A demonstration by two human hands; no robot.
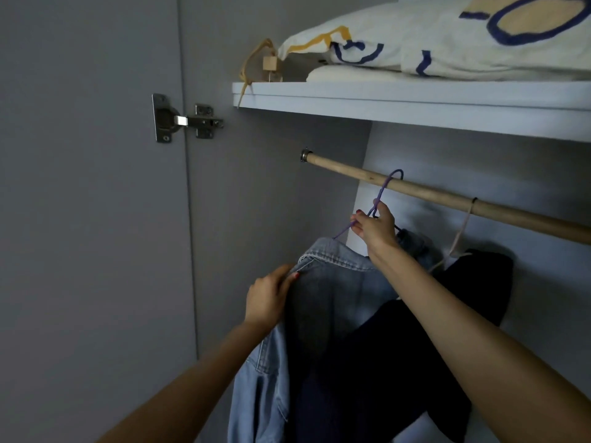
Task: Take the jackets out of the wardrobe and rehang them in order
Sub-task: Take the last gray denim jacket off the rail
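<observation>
Right hand [375, 230] gripped the purple hanger [382, 195] on the wooden rail [447, 199]; left hand [270, 298] pinched the denim jacket [323, 282], whose lower part was cut off.

The rod [447, 197] looks like smooth bare wood; the jacket [332, 282] is faded denim, the hinge [185, 120] shiny metal, the hanger [382, 195] perhaps matt purple plastic.
</observation>
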